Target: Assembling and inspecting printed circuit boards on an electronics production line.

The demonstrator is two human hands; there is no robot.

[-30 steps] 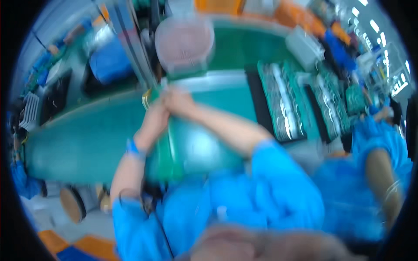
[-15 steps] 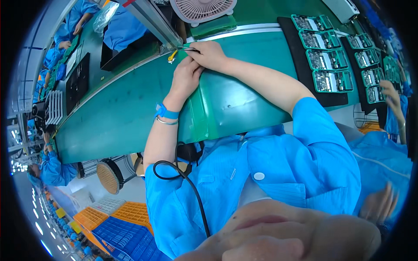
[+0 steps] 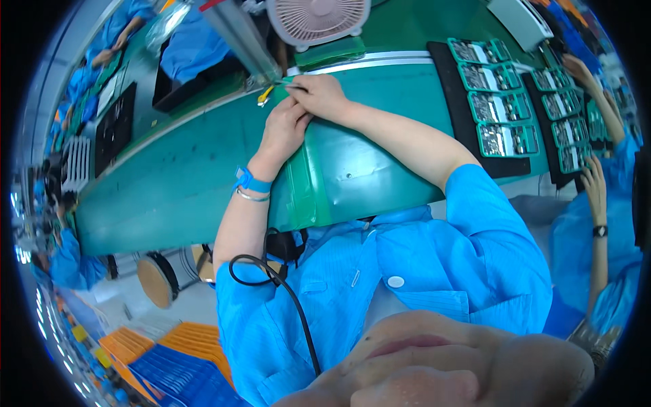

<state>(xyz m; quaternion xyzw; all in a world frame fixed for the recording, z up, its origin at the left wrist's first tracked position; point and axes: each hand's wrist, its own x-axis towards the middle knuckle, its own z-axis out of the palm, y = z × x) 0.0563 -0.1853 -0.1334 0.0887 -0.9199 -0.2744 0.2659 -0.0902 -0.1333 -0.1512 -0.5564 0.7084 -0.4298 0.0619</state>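
My hands are together at the far edge of the green mat [image 3: 190,163]. My right hand [image 3: 321,95] is closed around a thin dark and silvery tool, apparently tweezers [image 3: 296,86], whose tip points left. Just below it, my left hand [image 3: 282,130] is closed, its fingers pressed together against the right hand's fingers. What the left fingers hold, if anything, is hidden. A small yellow piece with a pale end [image 3: 264,96] lies left of the fingertips, by the foot of a metal post [image 3: 254,51]. A blue wrist strap [image 3: 252,180] encircles my left wrist.
A white fan [image 3: 319,20] stands beyond my hands. Framed circuit boards [image 3: 502,107] lie in rows on black mats at right, where a co-worker's hand [image 3: 595,184] reaches in. A black box with blue cloth [image 3: 195,51] is at far left. A black cable [image 3: 302,305] crosses my left side.
My hands stay together with the tool, nearly unmoved. The whole view has shifted slightly. At right, a co-worker's hands and arms have moved toward the boards.
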